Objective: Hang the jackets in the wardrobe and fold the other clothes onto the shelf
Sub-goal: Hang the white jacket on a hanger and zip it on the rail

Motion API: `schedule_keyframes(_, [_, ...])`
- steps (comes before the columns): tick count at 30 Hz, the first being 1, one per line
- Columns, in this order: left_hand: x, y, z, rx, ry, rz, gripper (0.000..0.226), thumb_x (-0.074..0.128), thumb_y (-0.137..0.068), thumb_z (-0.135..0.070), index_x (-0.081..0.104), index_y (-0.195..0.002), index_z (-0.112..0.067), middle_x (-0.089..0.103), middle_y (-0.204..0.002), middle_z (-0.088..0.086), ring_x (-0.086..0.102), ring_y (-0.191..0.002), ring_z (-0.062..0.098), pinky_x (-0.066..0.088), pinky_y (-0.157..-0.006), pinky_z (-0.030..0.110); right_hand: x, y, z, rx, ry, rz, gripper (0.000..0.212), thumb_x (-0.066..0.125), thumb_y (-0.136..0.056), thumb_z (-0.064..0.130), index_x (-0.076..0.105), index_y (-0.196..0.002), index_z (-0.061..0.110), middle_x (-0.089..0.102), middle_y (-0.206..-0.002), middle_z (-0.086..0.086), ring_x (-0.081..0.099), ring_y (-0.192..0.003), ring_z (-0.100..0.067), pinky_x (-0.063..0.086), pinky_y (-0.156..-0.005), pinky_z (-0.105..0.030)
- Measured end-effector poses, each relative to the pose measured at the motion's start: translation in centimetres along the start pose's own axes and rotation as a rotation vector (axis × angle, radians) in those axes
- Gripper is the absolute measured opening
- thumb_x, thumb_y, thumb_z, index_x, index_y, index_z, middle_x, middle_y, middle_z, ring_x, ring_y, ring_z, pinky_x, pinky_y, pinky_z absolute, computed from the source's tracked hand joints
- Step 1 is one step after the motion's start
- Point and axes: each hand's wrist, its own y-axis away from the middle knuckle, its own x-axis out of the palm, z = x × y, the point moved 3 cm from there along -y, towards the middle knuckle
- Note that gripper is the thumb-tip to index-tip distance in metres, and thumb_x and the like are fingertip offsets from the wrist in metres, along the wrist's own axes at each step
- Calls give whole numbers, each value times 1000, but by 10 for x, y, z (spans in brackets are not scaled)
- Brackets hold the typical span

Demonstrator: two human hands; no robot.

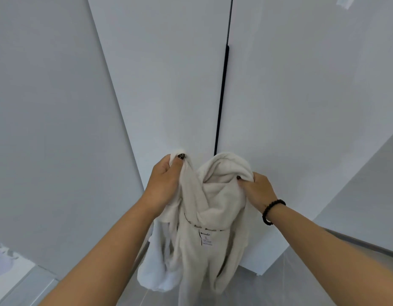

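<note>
Both hands held a cream fleece jacket (204,208) up by its top edge in front of the closed wardrobe doors (173,85): the left hand (165,180) pinched one bunched corner between thumb and fingers, and the right hand (258,191), a bead bracelet (271,212) on its wrist, curled into the collar fold. Below the two grips the garment hung loose, label showing, its hem out of view. Nothing appeared hung or folded yet, and with the doors shut and no hanger visible, the task seemed barely begun.
</note>
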Motion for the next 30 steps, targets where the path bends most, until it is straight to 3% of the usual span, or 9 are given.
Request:
schedule_keyframes(3, [7,-9,-19,13,41,-18,32,47,-99,-37,53,-75,-17,54,-68,-3,51,-61,9,44,-57,21,4,-14,-16,28,109,17,23,53,-91,24,55,-86,2,57,-80,-9,49,-72,-21,39,-61,-30])
schedule_keyframes(7, [21,-22,-41,21,81,-15,39,48,-98,-41,54,-85,-5,57,-74,4,55,-67,16,47,-63,31,12,-20,-24,32,200,121,34,61,-86,27,42,-113,20,57,-102,3,55,-80,-10,41,-58,-18])
schedule_keyframes(11, [39,-35,-60,63,99,-3,45,49,-98,-40,47,-88,3,51,-75,7,50,-68,17,44,-63,32,19,-10,-4,-429,266,-67,52,59,-86,32,38,-132,20,37,-126,12,39,-112,-5,30,-99,-29])
schedule_keyframes(14, [50,-42,-68,49,141,6,45,50,-98,-40,46,-86,3,48,-75,8,47,-69,19,42,-65,35,30,2,4,-725,300,137,47,46,-89,44,41,-129,20,46,-122,10,43,-116,-6,27,-103,-33])
schedule_keyframes(16, [54,-46,-70,36,182,10,43,52,-94,-43,48,-81,-2,47,-76,8,45,-70,21,41,-67,37,38,1,6,-721,301,286,43,46,-91,46,41,-128,24,51,-121,13,45,-115,-3,26,-107,-31])
schedule_keyframes(20, [50,-57,-68,-30,200,-60,43,55,-88,-45,49,-80,-3,47,-77,8,45,-71,22,41,-67,38,42,-17,23,-558,52,367,28,53,-96,29,60,-115,8,68,-101,-10,64,-93,-25,52,-85,-39])
schedule_keyframes(24, [30,-70,-48,-165,98,-152,19,57,-91,-33,56,-92,-14,61,-91,0,57,-84,19,46,-76,33,39,-32,35,-460,-51,280,35,56,-94,31,62,-101,-2,64,-92,-26,59,-76,-36,51,-71,-41])
schedule_keyframes(27, [23,-66,-25,-250,80,-90,62,66,-82,-47,38,-137,-38,58,-119,-6,57,-112,15,43,-103,39,40,-39,41,-456,-56,272,31,56,-95,25,62,-94,-5,62,-89,-28,51,-68,-21,43,-64,-30])
schedule_keyframes(30, [24,-57,-6,-151,132,90,78,71,-67,-55,35,-137,-55,56,-131,-10,56,-119,10,42,-107,38,45,-44,49,-429,-58,258,29,55,-95,24,63,-95,-5,64,-91,-26,56,-75,-34,47,-67,-36])
